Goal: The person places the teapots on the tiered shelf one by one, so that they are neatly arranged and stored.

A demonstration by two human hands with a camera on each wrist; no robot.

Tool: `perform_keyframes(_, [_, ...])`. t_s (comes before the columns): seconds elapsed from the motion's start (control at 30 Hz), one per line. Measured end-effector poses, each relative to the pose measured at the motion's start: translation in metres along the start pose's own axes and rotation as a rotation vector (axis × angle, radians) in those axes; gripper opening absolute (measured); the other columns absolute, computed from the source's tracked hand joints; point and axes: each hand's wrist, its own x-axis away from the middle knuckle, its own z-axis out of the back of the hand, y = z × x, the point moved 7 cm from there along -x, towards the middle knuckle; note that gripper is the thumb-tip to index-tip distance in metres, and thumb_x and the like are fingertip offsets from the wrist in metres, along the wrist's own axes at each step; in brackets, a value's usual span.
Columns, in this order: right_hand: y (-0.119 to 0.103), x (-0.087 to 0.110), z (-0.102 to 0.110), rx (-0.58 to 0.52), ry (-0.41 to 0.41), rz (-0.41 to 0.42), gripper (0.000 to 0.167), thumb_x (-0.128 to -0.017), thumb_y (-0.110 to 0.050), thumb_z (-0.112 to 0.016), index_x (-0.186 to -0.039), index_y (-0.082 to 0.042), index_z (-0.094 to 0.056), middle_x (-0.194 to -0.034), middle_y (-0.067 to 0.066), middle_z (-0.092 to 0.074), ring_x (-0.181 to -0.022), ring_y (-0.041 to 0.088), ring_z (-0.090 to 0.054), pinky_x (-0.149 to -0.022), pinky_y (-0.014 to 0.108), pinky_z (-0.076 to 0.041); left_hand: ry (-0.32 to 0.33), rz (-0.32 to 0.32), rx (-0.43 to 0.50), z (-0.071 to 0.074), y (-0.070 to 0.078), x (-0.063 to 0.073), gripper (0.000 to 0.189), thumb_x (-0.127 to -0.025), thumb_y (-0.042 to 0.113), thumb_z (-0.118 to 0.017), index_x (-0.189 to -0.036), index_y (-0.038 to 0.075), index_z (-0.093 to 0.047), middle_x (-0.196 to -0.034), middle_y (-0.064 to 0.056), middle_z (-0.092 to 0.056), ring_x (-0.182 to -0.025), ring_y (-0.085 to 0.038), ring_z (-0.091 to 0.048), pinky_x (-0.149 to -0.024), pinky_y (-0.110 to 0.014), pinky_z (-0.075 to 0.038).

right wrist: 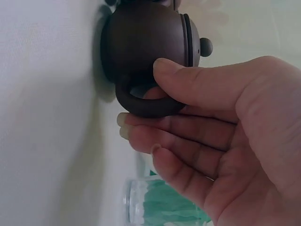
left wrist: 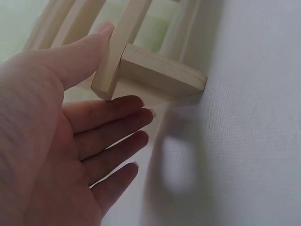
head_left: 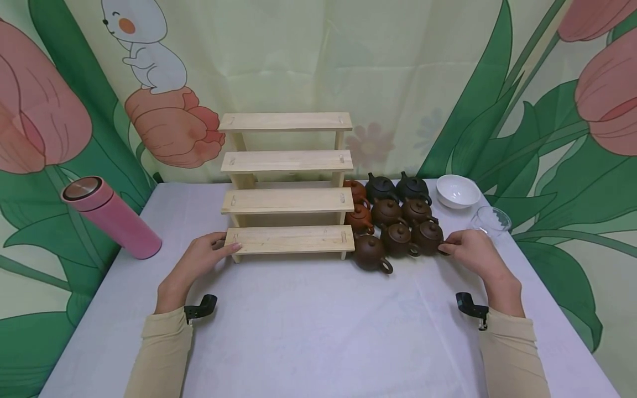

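My right hand [head_left: 475, 251] pinches the loop handle of a dark brown teapot [right wrist: 141, 42] with thumb and index finger; the other fingers extend beneath the handle in the right wrist view. This teapot stands at the front right of a tight group of small teapots [head_left: 398, 237], dark brown, black and reddish-brown. At the table's left side my left hand [head_left: 201, 257] holds the left end of the lowest plank of a four-step wooden display stand [head_left: 288, 240]. Its thumb lies on the plank and its index finger is at the plank's end, the remaining fingers extended in the left wrist view.
A pink thermos bottle [head_left: 116, 218] stands on the left of the white-covered table [head_left: 318, 331]. Right of the teapots are a white bowl [head_left: 458, 190] and a clear glass cup [head_left: 491, 220]. A printed curtain [head_left: 298, 66] hangs behind the stand.
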Motion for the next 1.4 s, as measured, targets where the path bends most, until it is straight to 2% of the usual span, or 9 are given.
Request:
perform_keyframes(0.3, [-0.003, 0.004, 0.008, 0.018, 0.092, 0.027, 0.019, -0.090, -0.016, -0.069, -0.095, 0.000, -0.077, -0.085, 0.013, -0.075, -0.079, 0.024, -0.058, -0.061, 0.028, -0.045, 0.018, -0.033, 0.001, 0.001, -0.002, -0.002, 0.098, -0.085, 0.077, -0.054, -0.149, 0.004, -0.042, -0.153, -0.024, -0.043, -0.141, -0.044, -0.041, -0.107, -0.061, -0.042])
perform_keyframes(0.77, [-0.015, 0.015, 0.030, -0.024, 0.185, 0.041, 0.020, -0.094, -0.017, -0.067, -0.099, 0.000, -0.077, -0.088, 0.017, -0.075, -0.080, 0.026, -0.056, -0.059, 0.028, -0.043, 0.019, -0.042, 0.061, 0.001, -0.003, 0.000, 0.097, -0.084, 0.075, -0.057, -0.149, 0.004, -0.043, -0.152, -0.023, -0.044, -0.140, -0.042, -0.043, -0.108, -0.061, -0.042])
perform_keyframes(0.9, [-0.017, 0.017, 0.034, -0.039, 0.196, 0.029, 0.025, -0.096, -0.022, -0.065, -0.103, -0.001, -0.076, -0.091, 0.019, -0.075, -0.081, 0.026, -0.054, -0.059, 0.028, -0.043, 0.014, -0.048, 0.080, 0.000, -0.002, -0.001, 0.098, -0.084, 0.074, -0.058, -0.149, 0.002, -0.042, -0.150, -0.024, -0.047, -0.139, -0.042, -0.044, -0.108, -0.061, -0.041])
perform_keyframes(1.23, [-0.036, 0.020, 0.043, -0.095, 0.275, 0.073, 0.030, -0.095, -0.028, -0.067, -0.103, -0.001, -0.076, -0.091, 0.018, -0.075, -0.084, 0.027, -0.054, -0.057, 0.027, -0.043, -0.003, 0.001, 0.126, -0.002, -0.009, -0.002, 0.099, -0.082, 0.075, -0.060, -0.149, 0.004, -0.042, -0.150, -0.022, -0.046, -0.139, -0.040, -0.043, -0.109, -0.060, -0.040])
perform_keyframes(1.4, [-0.046, 0.022, 0.048, -0.080, 0.317, 0.104, 0.026, -0.094, -0.025, -0.068, -0.101, -0.001, -0.077, -0.088, 0.018, -0.075, -0.083, 0.027, -0.057, -0.056, 0.026, -0.044, -0.003, 0.005, 0.154, -0.003, -0.010, -0.004, 0.096, -0.082, 0.073, -0.062, -0.148, 0.006, -0.044, -0.150, -0.020, -0.047, -0.139, -0.038, -0.043, -0.110, -0.060, -0.040])
